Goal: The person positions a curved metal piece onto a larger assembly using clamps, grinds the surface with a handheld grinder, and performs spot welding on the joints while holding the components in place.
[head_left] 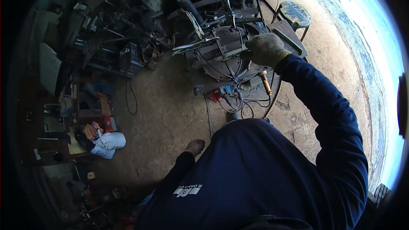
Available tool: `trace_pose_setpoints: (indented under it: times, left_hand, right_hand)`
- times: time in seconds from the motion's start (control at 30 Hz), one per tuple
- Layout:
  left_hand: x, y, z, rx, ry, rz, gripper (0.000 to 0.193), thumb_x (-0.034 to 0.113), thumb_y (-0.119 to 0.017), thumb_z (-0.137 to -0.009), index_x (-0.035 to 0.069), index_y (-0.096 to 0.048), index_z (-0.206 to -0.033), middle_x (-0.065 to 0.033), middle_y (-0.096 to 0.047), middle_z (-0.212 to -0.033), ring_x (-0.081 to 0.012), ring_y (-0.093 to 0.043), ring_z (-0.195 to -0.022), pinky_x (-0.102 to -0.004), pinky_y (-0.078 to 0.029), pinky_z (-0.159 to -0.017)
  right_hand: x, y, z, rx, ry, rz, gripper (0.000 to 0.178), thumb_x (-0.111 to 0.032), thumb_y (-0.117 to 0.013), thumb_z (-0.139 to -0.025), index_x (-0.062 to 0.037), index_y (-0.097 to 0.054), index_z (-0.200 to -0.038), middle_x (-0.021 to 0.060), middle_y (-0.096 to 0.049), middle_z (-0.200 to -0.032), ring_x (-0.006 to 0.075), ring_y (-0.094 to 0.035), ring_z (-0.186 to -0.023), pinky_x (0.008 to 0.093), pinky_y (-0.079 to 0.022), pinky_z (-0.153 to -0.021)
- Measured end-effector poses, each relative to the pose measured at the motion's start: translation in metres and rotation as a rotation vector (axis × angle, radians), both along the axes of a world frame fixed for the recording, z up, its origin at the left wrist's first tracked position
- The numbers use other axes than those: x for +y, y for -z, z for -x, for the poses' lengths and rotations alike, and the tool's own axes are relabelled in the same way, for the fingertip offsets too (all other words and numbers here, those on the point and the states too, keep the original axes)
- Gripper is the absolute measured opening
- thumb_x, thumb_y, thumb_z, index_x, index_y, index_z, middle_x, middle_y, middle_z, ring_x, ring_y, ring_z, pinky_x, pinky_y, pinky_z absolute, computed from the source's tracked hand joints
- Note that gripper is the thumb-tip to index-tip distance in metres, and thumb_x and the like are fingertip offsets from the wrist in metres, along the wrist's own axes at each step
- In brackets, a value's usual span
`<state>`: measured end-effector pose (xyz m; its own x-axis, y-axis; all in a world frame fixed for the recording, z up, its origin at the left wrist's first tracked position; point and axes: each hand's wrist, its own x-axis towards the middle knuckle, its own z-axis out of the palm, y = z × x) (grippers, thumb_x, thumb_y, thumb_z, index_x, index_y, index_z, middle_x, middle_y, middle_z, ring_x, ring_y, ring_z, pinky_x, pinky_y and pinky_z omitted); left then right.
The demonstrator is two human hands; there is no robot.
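Note:
My right hand point(267, 50), in a pale knitted work glove, reaches over a dark steel worktable and is closed round the end of a flat metal bar point(233, 54). Beneath the bar lies a round metal frame point(219, 70) with crossing rods. Locking pliers point(195, 44) grip the frame's left side, and a second pair point(228, 12) stands at its far side. My left hand point(195, 147), gloved too, hangs low beside my body, away from the table. Its fingers are too dark to make out.
A red and blue power tool point(220, 93) and an orange-handled tool point(265, 83) with cables sit at the table's near edge. Thin rods stand in a tube point(189, 8) at the back. Right of the table is a worn stool point(295, 15); a dark crate point(131, 59) stands left.

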<state>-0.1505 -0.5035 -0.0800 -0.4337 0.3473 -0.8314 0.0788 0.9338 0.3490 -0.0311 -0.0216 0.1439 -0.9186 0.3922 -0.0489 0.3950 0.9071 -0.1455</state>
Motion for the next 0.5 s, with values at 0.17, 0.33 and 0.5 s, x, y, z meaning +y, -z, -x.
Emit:
trace_pose_setpoints:
  times: [0.17, 0.33, 0.5]
  left_hand:
    - [0.002, 0.015, 0.027, -0.020, 0.020, 0.038, 0.034, 0.034, -0.051, -0.090, 0.003, -0.066, -0.095, -0.0064, -0.062, -0.078, -0.0165, -0.057, -0.065, -0.0326, -0.046, -0.060]
    - [0.050, 0.033, 0.055, 0.028, 0.125, -0.100, 0.039, 0.038, -0.051, -0.091, 0.005, -0.067, -0.106, -0.0106, -0.067, -0.087, -0.0221, -0.064, -0.076, -0.0355, -0.050, -0.069]
    - [0.080, 0.001, 0.080, 0.106, 0.243, -0.034, 0.043, 0.042, -0.053, -0.090, 0.009, -0.064, -0.116, -0.0179, -0.066, -0.113, -0.0330, -0.061, -0.110, -0.0396, -0.047, -0.092]
  right_hand:
    - [-0.014, -0.010, 0.009, -0.096, -0.009, -0.118, 0.036, -0.045, -0.061, -0.083, -0.0119, -0.074, -0.079, 0.0122, -0.068, -0.076, 0.0305, -0.069, -0.074, 0.0412, -0.054, -0.064]
    - [-0.034, -0.014, 0.006, -0.062, -0.092, -0.285, 0.023, -0.030, -0.062, -0.077, -0.0105, -0.071, -0.070, 0.0106, -0.066, -0.068, 0.0297, -0.067, -0.067, 0.0415, -0.052, -0.060]
    - [-0.049, -0.038, 0.004, -0.286, 0.056, -0.270, 0.029, -0.034, -0.062, -0.078, -0.0078, -0.071, -0.070, 0.0135, -0.066, -0.069, 0.0317, -0.067, -0.070, 0.0404, -0.054, -0.062]
